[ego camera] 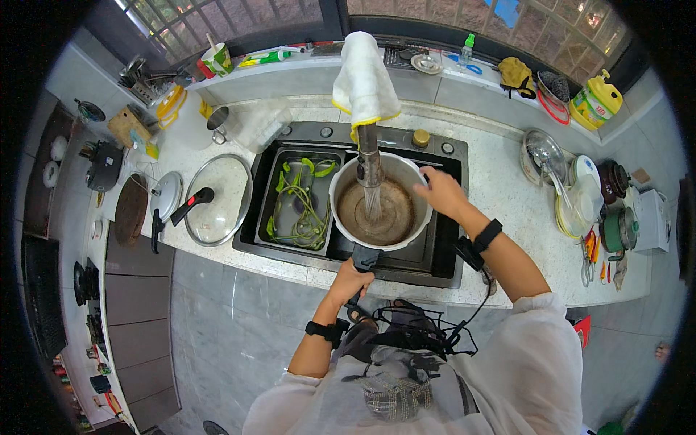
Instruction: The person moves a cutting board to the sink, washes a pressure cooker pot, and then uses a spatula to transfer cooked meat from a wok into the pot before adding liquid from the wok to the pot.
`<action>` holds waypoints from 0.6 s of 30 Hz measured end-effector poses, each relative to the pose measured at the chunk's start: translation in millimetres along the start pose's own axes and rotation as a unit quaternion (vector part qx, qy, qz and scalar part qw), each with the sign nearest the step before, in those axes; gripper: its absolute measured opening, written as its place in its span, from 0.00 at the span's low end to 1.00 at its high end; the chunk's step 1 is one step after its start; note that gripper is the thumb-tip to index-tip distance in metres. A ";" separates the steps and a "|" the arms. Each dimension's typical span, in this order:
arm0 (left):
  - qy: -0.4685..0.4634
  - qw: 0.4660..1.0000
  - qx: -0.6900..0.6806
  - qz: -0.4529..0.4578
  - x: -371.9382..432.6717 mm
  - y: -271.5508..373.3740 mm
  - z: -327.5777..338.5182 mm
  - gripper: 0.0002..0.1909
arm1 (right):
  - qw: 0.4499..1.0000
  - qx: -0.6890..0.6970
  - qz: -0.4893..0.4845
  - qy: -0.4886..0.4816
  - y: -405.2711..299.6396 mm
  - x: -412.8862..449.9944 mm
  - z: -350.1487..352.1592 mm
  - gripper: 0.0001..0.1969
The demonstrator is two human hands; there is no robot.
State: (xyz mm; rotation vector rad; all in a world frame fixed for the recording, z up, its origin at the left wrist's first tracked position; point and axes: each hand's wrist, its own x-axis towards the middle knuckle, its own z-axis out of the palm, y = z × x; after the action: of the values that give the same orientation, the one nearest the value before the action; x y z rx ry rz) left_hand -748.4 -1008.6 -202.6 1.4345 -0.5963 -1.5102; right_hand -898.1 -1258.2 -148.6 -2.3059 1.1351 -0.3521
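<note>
My left hand (350, 281) grips the black handle (365, 258) of a metal pressure cooker pot (337, 217). The pot is in the right part of the dark sink (451, 272), under the faucet (370, 163). Water streams from the faucet into cloudy brownish water (399, 220) in the pot. At the pot's right rim is my right hand (448, 196), slightly blurred, its fingers apart; whether they touch the rim I cannot tell. Left of the pot, a rectangular basin (265, 212) in the sink holds green peppers (325, 169) and long green stems (304, 204).
A white cloth (367, 76) with yellow edging drapes over the faucet. On the left counter lie a glass lid (228, 217) and a pressure cooker lid (168, 193). Bowls (544, 149), plates and a green pot (617, 231) stand at the right. A black cable (481, 304) hangs by my right forearm.
</note>
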 end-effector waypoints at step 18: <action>-0.087 0.987 -0.097 -0.094 23.8 7.5 -0.8 0.09 | 0.998 0.033 0.061 0.006 -6.5 12.2 -5.4 0.18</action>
State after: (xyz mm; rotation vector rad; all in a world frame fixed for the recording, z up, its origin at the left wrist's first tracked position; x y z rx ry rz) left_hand -742.5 -1032.2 -208.1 1.2456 -0.4127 -1.8028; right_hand -888.8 -1266.6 -140.5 -2.1675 1.2456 -0.3532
